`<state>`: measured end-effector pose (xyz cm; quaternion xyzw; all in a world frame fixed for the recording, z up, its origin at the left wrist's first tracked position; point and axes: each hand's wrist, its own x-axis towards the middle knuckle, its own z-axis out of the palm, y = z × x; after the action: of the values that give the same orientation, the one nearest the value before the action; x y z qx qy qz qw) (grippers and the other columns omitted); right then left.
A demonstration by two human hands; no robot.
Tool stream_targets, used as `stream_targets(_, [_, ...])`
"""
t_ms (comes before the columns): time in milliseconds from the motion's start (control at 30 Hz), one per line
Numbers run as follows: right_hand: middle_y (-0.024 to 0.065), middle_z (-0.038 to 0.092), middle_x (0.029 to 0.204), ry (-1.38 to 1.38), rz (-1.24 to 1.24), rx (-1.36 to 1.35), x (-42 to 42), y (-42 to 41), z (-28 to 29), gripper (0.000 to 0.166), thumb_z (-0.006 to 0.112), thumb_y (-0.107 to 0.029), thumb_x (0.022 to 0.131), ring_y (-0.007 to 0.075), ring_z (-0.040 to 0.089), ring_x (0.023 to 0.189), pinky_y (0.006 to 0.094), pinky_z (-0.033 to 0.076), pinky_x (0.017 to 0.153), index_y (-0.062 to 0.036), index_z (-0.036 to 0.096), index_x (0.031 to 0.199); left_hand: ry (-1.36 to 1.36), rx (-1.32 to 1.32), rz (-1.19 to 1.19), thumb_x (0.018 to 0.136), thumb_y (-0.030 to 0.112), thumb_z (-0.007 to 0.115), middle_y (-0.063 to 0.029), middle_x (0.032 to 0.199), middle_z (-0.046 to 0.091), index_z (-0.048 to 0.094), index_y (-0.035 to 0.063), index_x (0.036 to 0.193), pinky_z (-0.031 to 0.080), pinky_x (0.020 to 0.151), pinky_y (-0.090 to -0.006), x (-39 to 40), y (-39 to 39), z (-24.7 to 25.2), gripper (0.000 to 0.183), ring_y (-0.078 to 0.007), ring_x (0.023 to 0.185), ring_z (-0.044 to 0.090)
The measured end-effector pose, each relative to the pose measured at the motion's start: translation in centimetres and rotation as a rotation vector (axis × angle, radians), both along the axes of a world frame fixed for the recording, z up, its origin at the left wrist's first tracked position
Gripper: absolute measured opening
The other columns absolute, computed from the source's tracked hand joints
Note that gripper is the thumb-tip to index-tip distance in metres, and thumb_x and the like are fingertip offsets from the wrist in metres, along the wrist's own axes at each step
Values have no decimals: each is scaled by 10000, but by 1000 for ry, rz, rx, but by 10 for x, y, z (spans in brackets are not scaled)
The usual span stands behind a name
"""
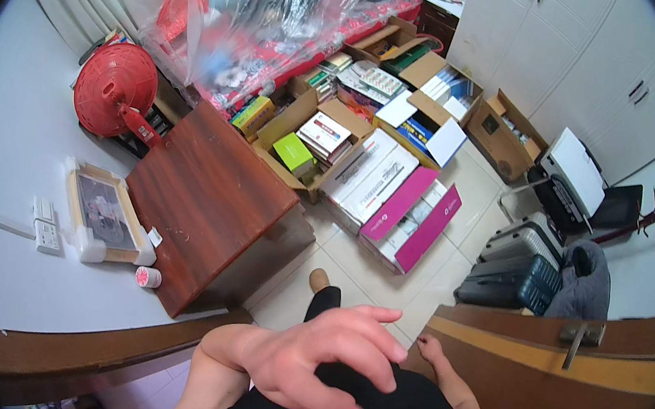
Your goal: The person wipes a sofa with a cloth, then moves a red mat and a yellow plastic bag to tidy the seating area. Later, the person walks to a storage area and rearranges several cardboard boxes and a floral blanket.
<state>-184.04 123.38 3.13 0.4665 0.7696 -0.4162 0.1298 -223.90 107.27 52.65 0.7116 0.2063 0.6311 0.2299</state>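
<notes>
My left hand [324, 354] is raised close to the camera in front of my dark top, its fingers apart and slightly bent, with nothing in it. Lower and farther right, my right hand [430, 348] is beside the edge of a brown wooden door [486, 362]. Its fingers look curled; whether they grip the door cannot be made out. On the tiled floor ahead stands a white carton with magenta flaps [404, 229], partly unfolded, against a larger white carton [371, 176]. My shoe [319, 280] shows on the tiles.
A reddish-brown wooden cabinet [215, 191] stands at left, with a framed picture [106, 208] and red fan [116, 89] beside it. Open cardboard boxes [309, 153] fill the middle, before a plastic-covered bed [263, 31]. Suitcases [508, 282] stand right, near white wardrobes [542, 53].
</notes>
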Motion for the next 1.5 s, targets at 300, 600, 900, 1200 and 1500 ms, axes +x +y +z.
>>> stream_targets(300, [181,711,904,-206,-119,-178,-35,48,28,306,593,-204,882,235,706,767,369,564,680,5,697,1080,526,-830,730,875,144,621,-219,1375,476,437,141,1450,359,1084,-448,-120,77,-165,604,-388,1286,430])
stream_targets(600, [85,692,957,45,-229,-253,-148,155,6,248,581,-168,970,164,680,871,320,553,676,-11,636,1154,964,-1574,1068,813,295,710,-202,1571,244,400,225,1472,267,1143,-562,-256,50,-353,733,-415,1445,229])
stream_targets(900, [76,689,1015,9,31,-463,-235,192,12,306,585,-185,963,157,677,852,309,545,675,-37,601,1231,883,-1796,1058,832,270,708,-97,1621,170,295,203,1531,227,1168,-548,-272,38,-381,815,-332,1472,207])
stream_targets(1200, [92,701,883,-36,34,-17,-201,302,-66,264,544,-157,952,148,670,756,307,541,671,-5,641,1144,756,-1731,1163,800,253,732,-144,1595,233,372,133,1492,294,1134,-543,-270,62,-388,790,-404,1428,273])
stream_targets(1500, [84,699,978,-65,-318,-279,-221,234,-50,259,559,-147,965,155,677,846,320,558,684,-45,633,1191,730,-1184,1202,799,100,655,-254,1507,340,444,36,1428,238,1151,-554,-246,130,-395,666,-445,1396,308])
